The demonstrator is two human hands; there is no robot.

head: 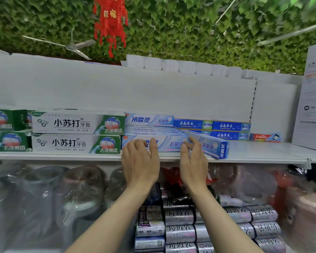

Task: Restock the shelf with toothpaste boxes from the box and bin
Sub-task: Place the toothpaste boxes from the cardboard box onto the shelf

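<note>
On the white shelf [254, 152] lies a stack of pale blue toothpaste boxes [148, 120]. The front bottom box [171, 144] lies lengthwise. Another pale blue box [213, 147] lies askew, its end sticking out over the shelf's front edge. My left hand [140, 159] has straight fingers against the front box. My right hand [192, 159] is beside the askew box with fingers relaxed and gripping nothing. Green and white toothpaste boxes [77, 132] are stacked to the left. Dark blue boxes [212, 129] stand behind on the right.
A red Colgate box [264, 137] lies at the right, next to a tall white carton [310, 106]. Bare shelf surface lies between them and the front edge. Below the shelf are plastic-wrapped goods [44, 198] and rolls of bin bags [208, 225].
</note>
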